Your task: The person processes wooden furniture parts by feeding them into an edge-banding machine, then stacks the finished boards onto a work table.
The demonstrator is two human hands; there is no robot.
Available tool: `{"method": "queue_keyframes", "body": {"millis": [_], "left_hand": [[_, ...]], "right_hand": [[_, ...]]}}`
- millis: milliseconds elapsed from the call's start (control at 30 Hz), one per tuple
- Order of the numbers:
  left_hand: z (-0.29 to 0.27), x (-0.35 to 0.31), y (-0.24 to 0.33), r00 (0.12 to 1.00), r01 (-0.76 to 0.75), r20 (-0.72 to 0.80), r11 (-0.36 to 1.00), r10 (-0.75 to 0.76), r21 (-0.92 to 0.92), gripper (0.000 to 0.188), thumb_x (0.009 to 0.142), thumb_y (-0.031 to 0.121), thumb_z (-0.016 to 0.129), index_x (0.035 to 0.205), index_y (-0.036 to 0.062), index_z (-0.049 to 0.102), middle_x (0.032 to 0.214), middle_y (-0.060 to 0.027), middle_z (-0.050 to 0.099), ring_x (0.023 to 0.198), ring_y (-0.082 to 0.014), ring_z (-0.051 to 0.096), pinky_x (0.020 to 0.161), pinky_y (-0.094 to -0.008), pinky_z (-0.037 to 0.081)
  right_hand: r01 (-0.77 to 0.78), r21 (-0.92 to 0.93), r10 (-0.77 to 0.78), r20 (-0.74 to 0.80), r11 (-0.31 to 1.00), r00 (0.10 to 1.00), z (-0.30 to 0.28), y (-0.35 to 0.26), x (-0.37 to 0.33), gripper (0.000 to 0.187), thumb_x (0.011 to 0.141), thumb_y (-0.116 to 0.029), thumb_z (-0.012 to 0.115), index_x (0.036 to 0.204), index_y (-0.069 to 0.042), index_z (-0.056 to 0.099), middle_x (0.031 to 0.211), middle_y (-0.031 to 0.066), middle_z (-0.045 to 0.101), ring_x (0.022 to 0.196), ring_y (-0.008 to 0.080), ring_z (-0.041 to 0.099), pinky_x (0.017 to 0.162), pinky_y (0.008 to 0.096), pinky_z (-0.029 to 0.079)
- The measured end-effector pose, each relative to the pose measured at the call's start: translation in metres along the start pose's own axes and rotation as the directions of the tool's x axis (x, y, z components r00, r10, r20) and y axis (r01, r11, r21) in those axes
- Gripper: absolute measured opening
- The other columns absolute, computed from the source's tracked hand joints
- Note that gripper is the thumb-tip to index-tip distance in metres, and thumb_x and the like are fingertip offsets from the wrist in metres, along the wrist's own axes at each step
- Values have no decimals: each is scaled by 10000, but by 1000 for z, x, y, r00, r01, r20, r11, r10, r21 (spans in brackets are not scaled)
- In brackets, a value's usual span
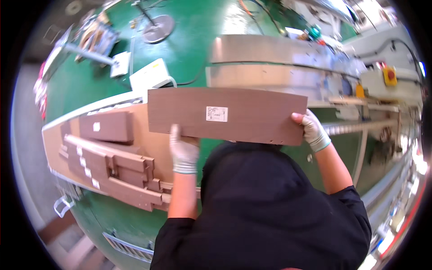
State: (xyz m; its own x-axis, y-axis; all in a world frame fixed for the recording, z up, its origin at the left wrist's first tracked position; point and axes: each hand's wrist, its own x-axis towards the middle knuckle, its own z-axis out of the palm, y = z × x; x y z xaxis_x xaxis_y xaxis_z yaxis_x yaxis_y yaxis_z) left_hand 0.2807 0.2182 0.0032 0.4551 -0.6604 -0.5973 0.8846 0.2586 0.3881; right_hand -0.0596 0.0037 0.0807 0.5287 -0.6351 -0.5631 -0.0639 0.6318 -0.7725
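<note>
A long brown panel (256, 114) with a white label left of its middle is held up in front of me, roughly level. My left hand (184, 150), in a whitish glove, grips its lower edge near the left end, thumb on the face. At the right end my gloved right hand (313, 130) is closed round the edge, its bare thumb tip on the face. Most fingers of both hands are hidden behind the panel. On my left, several brown boards (121, 177) lie stacked on a tan-topped table (153, 153), some bearing white labels. Another labelled brown board (105, 126) lies behind them.
Beyond the panel runs a metal-topped machine (270, 49) with a red button on a yellow box (389, 76) at its right. A white box-shaped device (150, 74) stands past the table. A round metal stand base (158, 29) rests on the green floor (193, 45).
</note>
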Motion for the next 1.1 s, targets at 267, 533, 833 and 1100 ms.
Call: {"method": "queue_keyframes", "body": {"millis": [267, 533, 833, 1100], "left_hand": [[119, 56, -26, 962, -136, 272, 864, -1, 485, 401, 1089, 259, 511, 1432, 51, 502, 1378, -113, 604, 1209, -218, 633, 971, -373, 555], [194, 96, -151, 739, -12, 498, 731, -454, 683, 398, 1091, 121, 488, 1463, -22, 498, 1371, -170, 615, 1223, -294, 644, 979, -413, 577], [240, 113, -259, 636, -633, 703, 305, -319, 711, 213, 1007, 43, 545, 1167, -15, 673, 1189, -153, 699, 1108, -255, 676, 936, -407, 554], [252, 90, -278, 168, -919, 679, -363, -714, -154, 772, 794, 403, 807, 1446, 99, 526, 1523, -158, 479, 1462, -369, 374, 1218, -541, 238]], "right_hand": [[247, 199, -151, -401, 948, 903, -95, 59, -97, 577, 906, -281, 739, 1370, 15, 565, 1229, 109, 674, 1095, 198, 657, 977, 354, 531], [510, 352, 34, -846, 785, 531, -135, 191, -161, 499, 978, -284, 693, 1379, -17, 562, 1251, 108, 671, 1119, 228, 656, 988, 385, 534], [678, 463, 245, -884, 571, 397, -141, 223, -204, 469, 975, -300, 703, 1355, -62, 567, 1266, 98, 660, 1140, 257, 655, 979, 444, 557], [715, 386, 226, -922, 583, 314, -159, 202, -187, 474, 1009, -385, 665, 1329, -53, 557, 1276, 106, 654, 1147, 263, 662, 973, 443, 560]]}}
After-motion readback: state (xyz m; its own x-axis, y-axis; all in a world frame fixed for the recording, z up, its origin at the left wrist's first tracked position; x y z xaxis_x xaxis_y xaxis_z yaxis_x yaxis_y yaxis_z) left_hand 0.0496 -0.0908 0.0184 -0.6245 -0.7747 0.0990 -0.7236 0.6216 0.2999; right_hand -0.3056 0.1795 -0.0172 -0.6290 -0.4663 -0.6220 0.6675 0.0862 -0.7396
